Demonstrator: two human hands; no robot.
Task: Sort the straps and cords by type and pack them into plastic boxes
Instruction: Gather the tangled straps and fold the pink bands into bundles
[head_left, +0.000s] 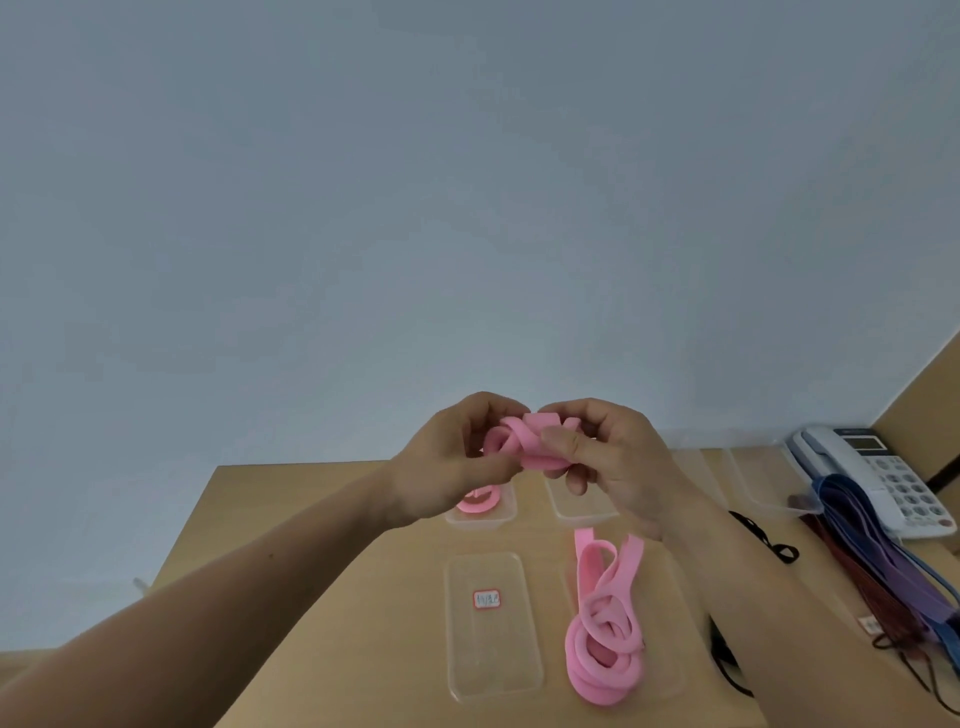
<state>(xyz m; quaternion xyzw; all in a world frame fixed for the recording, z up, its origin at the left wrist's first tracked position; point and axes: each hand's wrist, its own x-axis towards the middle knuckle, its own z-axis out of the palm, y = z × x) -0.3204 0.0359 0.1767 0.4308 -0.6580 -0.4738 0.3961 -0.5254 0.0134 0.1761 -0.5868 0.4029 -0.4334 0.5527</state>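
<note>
Nearest me, my left forearm filled the lower left corner. Left grip and right grip both curled round a folded pink strap, pinched between them above the desk, its long axis running left to right. Below it a second pink strap lay coiled on the desk, loose ends pointing away from me, just right of a clear box. Another pink coil sat in a farther box.

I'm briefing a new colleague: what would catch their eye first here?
The left hand and right hand meet mid-frame, pinching a folded pink strap above the table. Below them to the right lies a second pink strap in a loose coil, beside a clear lid. At the far right, blue straps drape by a phone.
</note>
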